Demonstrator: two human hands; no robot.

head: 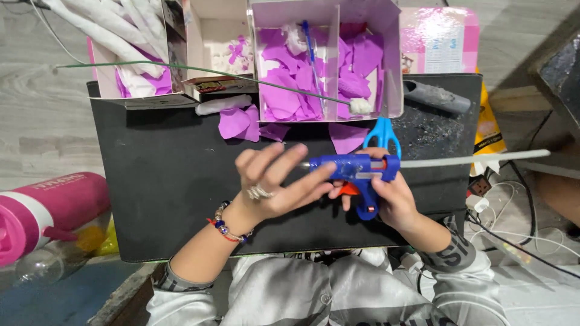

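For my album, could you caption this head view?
Right hand holds a blue glue gun; left hand at its nozzle, over a black mat.

The black mat (pixel 163 181) lies bare from nine to seven o'clock of the left hand (pixel 272 181), giving open passage there. At twelve o'clock, purple paper petals (pixel 238 122) and the open box (pixel 326 60) block the far edge, with a green wire stem (pixel 181 69) stretched across it. The right hand (pixel 386 196) and the blue glue gun (pixel 353 169) fill the centre; blue scissors (pixel 382 136) lie just beyond. At nine o'clock, off the mat, a pink bottle (pixel 48 211) stands in the way.
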